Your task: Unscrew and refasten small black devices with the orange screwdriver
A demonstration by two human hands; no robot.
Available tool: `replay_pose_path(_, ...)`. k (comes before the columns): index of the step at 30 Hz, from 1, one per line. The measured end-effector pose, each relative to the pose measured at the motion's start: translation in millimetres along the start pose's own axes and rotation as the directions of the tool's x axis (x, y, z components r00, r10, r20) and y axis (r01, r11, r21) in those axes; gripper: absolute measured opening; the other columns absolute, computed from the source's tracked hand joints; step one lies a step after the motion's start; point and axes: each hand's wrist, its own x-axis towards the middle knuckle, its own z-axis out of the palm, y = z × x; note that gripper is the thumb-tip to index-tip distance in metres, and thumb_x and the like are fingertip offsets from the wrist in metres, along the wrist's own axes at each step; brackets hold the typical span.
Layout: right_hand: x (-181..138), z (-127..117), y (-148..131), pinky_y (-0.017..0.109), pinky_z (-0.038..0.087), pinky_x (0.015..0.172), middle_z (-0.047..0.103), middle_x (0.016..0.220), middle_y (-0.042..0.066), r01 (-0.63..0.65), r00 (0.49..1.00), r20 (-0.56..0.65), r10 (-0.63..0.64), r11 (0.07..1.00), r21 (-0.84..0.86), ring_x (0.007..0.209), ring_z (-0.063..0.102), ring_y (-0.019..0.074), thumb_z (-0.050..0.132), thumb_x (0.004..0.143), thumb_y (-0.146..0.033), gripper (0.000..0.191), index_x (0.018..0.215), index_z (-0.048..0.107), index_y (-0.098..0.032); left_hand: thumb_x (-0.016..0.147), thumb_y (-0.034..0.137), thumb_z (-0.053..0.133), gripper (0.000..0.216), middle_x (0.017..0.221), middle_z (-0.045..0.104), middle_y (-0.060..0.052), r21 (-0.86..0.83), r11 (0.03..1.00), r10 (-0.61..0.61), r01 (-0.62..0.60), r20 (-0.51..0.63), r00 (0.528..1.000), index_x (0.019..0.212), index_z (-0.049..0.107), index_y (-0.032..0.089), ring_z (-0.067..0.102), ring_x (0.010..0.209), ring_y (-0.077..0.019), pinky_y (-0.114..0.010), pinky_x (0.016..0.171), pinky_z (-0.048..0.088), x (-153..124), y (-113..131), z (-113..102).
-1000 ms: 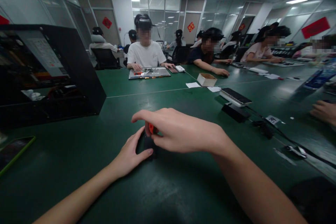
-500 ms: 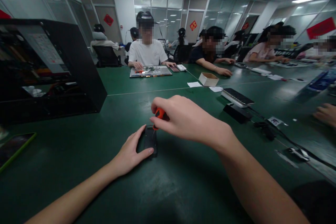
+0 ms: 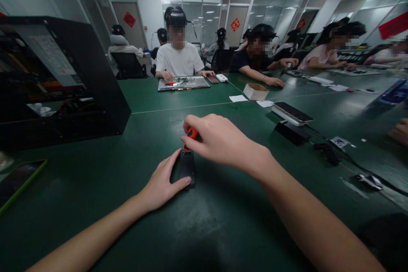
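A small black oblong device [image 3: 187, 165] lies flat on the green table, its exact kind unclear. My left hand [image 3: 164, 180] holds it from the left, with the thumb across its near end and the fingers along its far left side. Above its far end, my right hand [image 3: 219, 138] is closed around the orange and black handle of a screwdriver [image 3: 191, 132]. The handle points down at the device's far end. Where the tip meets the device is too small to make out.
A black computer case [image 3: 105, 89] stands open-sided at left, with a green-edged phone [image 3: 22, 180] before it. Rightward are a small open box [image 3: 256, 92], a phone on a white block [image 3: 292, 112], a black adapter [image 3: 291, 132] and cables. Co-workers sit across the table.
The screwdriver has shifted slightly toward the device's far end. My left hand stays on the device. The whole view has shifted a little, and a co-worker's hand at the right has risen.
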Motion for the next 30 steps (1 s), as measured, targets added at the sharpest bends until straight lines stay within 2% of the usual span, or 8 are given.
replay_pose_path(5, 1, 2, 2, 0.029, 0.024, 0.059, 0.067, 0.080, 0.004, -0.002, 1.000, -0.011, 0.002, 1.000, -0.011, 0.069, 0.057, 0.0176, 0.055, 0.096, -0.037, 0.018, 0.100, 0.062, -0.021, 0.087, 0.061, 0.062, 0.089, 0.160, 0.041, -0.020, 0.022, 1.000, -0.003, 0.003, 0.020, 1.000, 0.157, 0.032, 0.014, 0.042, 0.144, -0.0393, -0.057, 0.119, 0.033, -1, 0, 1)
replay_pose_path(12, 1, 2, 2, 0.029, 0.024, 0.059, 0.066, 0.080, 0.003, -0.017, 1.000, -0.012, 0.017, 1.000, -0.027, 0.069, 0.057, 0.0175, 0.057, 0.097, -0.039, 0.019, 0.101, 0.060, -0.021, 0.087, 0.061, 0.062, 0.088, 0.160, 0.041, -0.019, 0.040, 0.999, 0.022, -0.023, 0.008, 1.000, 0.158, 0.032, 0.016, 0.042, 0.144, -0.0395, -0.058, 0.118, 0.034, -1, -2, 2)
replay_pose_path(16, 0, 2, 0, 0.029, 0.025, 0.059, 0.066, 0.080, 0.003, 0.040, 0.999, -0.004, -0.041, 0.999, -0.023, 0.070, 0.057, 0.0180, 0.055, 0.099, -0.047, 0.026, 0.100, 0.059, -0.021, 0.087, 0.059, 0.063, 0.087, 0.159, 0.043, -0.018, 0.043, 0.999, 0.027, -0.027, -0.005, 1.000, 0.157, 0.033, 0.017, 0.042, 0.143, -0.0405, -0.059, 0.118, 0.034, 0, -2, 3)
replay_pose_path(22, 6, 14, -4, 0.027, 0.032, 0.066, 0.066, 0.087, 0.002, 0.178, 0.984, -0.053, -0.172, 0.970, 0.164, 0.074, 0.057, 0.0154, 0.052, 0.101, -0.032, 0.013, 0.102, 0.057, -0.020, 0.086, 0.057, 0.066, 0.085, 0.154, 0.049, -0.018, 0.031, 0.999, 0.041, -0.040, -0.016, 0.999, 0.156, 0.037, 0.019, 0.047, 0.139, -0.0403, -0.058, 0.117, 0.036, 1, -1, 3)
replay_pose_path(26, 16, 29, -1, 0.026, 0.034, 0.067, 0.064, 0.083, 0.000, 0.123, 0.983, -0.164, -0.087, 0.967, 0.224, 0.070, 0.055, 0.0145, 0.049, 0.101, -0.032, 0.014, 0.101, 0.056, -0.021, 0.087, 0.058, 0.065, 0.085, 0.156, 0.046, -0.018, 0.036, 0.998, 0.048, -0.047, -0.021, 0.999, 0.156, 0.035, 0.019, 0.046, 0.140, -0.0401, -0.058, 0.117, 0.036, 1, -1, 3)
replay_pose_path(30, 26, 39, 12, 0.025, 0.033, 0.064, 0.060, 0.074, -0.002, 0.007, 0.978, -0.203, 0.043, 0.970, 0.243, 0.065, 0.053, 0.0143, 0.052, 0.099, -0.035, 0.014, 0.099, 0.056, -0.021, 0.087, 0.060, 0.062, 0.088, 0.157, 0.045, -0.020, 0.046, 0.999, 0.016, -0.016, 0.000, 1.000, 0.157, 0.032, 0.016, 0.044, 0.142, -0.0399, -0.058, 0.117, 0.036, 1, 1, 3)
